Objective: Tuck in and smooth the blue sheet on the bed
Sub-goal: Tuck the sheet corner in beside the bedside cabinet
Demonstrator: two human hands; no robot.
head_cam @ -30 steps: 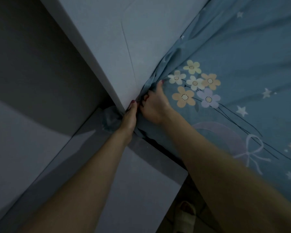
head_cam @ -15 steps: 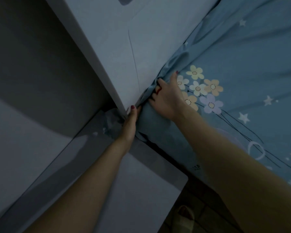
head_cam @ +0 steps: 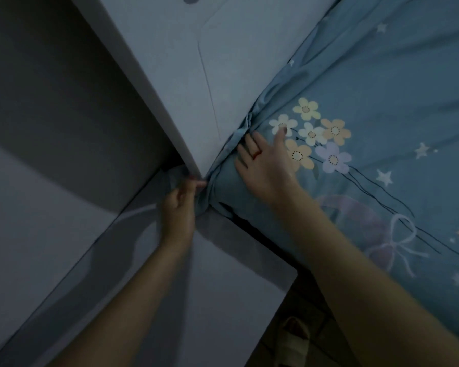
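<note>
Corner tuck: our left hand (head_cam: 179, 207) pinches the blue flower-printed cotton sheet (head_cam: 368, 83); right hand (head_cam: 265, 162), flat and open, should press outward.

A pale headboard (head_cam: 186, 75) runs up from the bed's corner, a thin seam line crossing its face; a grey nightstand (head_cam: 223, 266) sits below it, top flat, corner rounded; a dim wall (head_cam: 51, 115) fills the left; a sandalled foot (head_cam: 293, 340), perhaps, shows on the dark floor (head_cam: 316, 327) at the bottom edge.
</note>
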